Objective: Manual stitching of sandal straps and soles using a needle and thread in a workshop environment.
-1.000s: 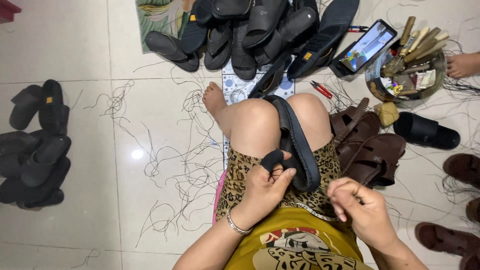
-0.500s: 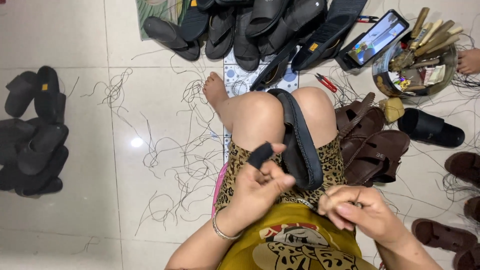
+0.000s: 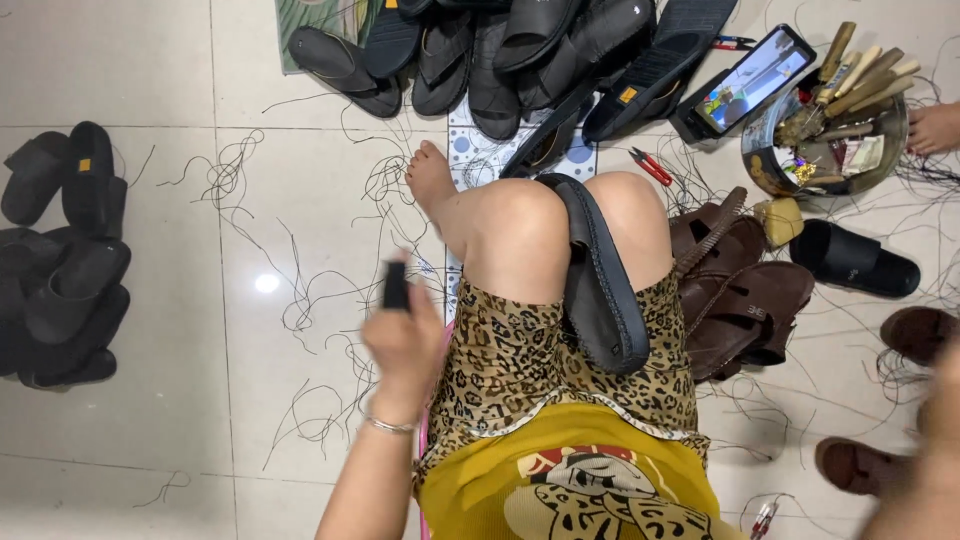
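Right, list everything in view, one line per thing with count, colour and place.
black sandal sole: one, black, clamped between the knees
small black piece: one, black, in the left hand
black sandal pile: many, black, top centre on the floor
black sandals at left: several, black, left edge
brown sandals: several, brown, right of the knees
single black slide: one, black, right side
phone: one, screen lit, upper right
bowl of tools: one, metal, wooden-handled tools inside, upper right
red-handled snips: one, red, by the right knee
loose threads: many, dark, scattered on the white tiles
another person's foot: one, right edge
left hand: raised left of the lap, blurred
right hand: right edge, blurred
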